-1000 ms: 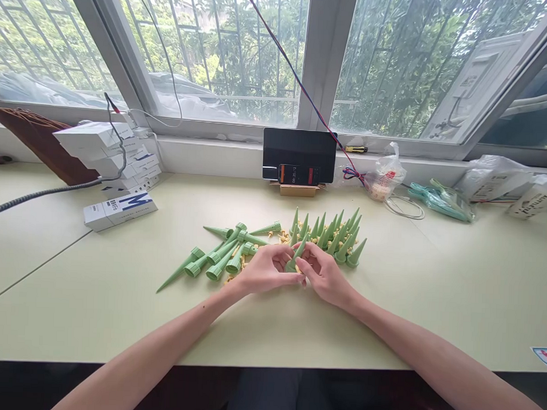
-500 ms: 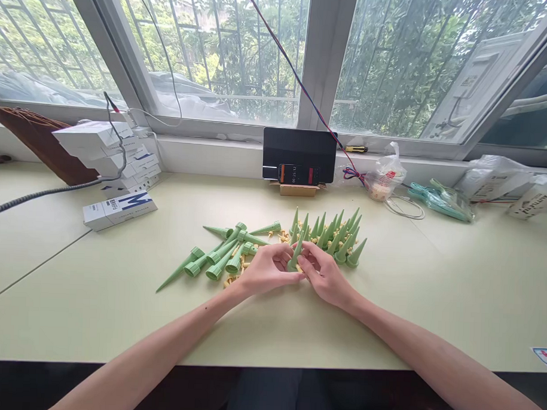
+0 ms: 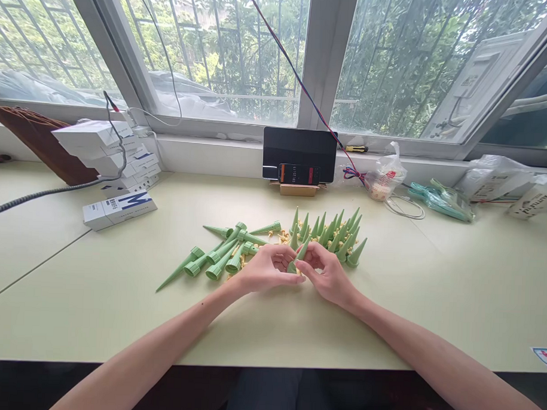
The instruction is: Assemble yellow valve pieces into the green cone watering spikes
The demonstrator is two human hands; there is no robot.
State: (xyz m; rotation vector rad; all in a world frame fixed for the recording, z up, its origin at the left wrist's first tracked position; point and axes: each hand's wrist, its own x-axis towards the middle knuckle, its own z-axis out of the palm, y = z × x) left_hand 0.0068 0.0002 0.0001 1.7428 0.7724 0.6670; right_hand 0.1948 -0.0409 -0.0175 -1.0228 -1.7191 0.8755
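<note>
My left hand (image 3: 267,269) curls around the wide capped end of a green plastic watering spike (image 3: 303,250), thumb below and fingers behind. The spike points up and leans a little to the right. From the other side, my right hand (image 3: 329,277) is closed at the same cap, its thumb and fingers on a small yellow valve peg (image 3: 298,271). The fingers partly hide where peg and cap meet. Just behind my right hand stand several green spikes (image 3: 344,249), tips up, with yellow pegs at their bases. Left of my left hand, several loose green spikes (image 3: 222,251) lie in a pile.
Loose yellow pegs (image 3: 284,236) lie behind my left hand. A phone (image 3: 299,173) leans on a dark screen (image 3: 297,147) at the back. White boxes (image 3: 116,210) are at left; a plastic bag (image 3: 386,176) and teal bagged items (image 3: 442,199) are at right.
The held spike has tilted further to the right between my hands. My right fingers have shifted slightly around its cap and the yellow peg.
</note>
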